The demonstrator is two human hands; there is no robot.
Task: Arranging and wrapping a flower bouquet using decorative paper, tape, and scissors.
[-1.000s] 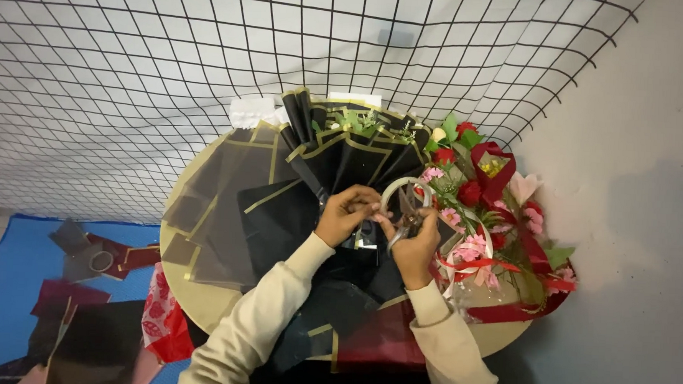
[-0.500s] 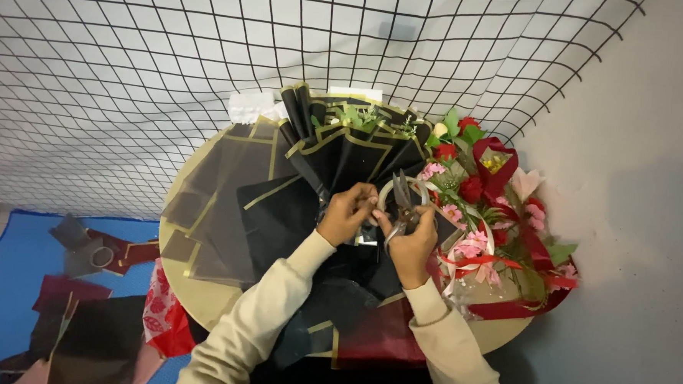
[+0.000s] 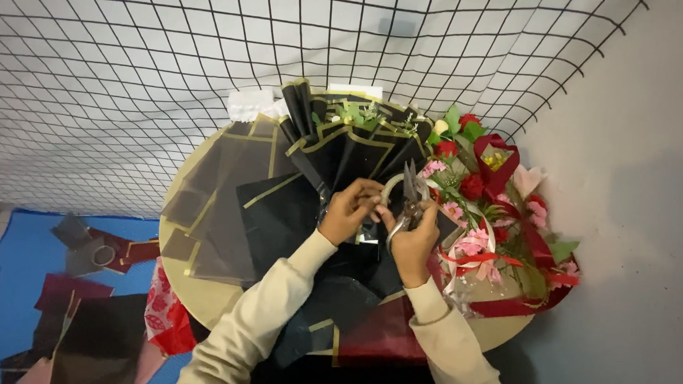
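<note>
I see my right hand [image 3: 414, 245] gripping scissors [image 3: 407, 204] over the black wrapped bouquet [image 3: 343, 150]; my left hand [image 3: 348, 213] pinches a pale ribbon [image 3: 388, 191] beside them; red flowers [image 3: 487, 198] lie right on the round table [image 3: 199, 293].

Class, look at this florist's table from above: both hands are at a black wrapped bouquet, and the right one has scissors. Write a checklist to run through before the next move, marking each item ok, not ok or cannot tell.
1. Scissors held in the right hand: ok.
2. Left hand steadying the black bouquet: ok.
3. Left fingers clear of the blades: cannot tell, the hands sit very close together.
4. What lies between the blades: cannot tell, too small.
5. Finished flower bouquet out of the blades' path: ok, it lies beside the right hand.
6. Round table has free working space: not ok, wrapping sheets cover most of it.
</note>
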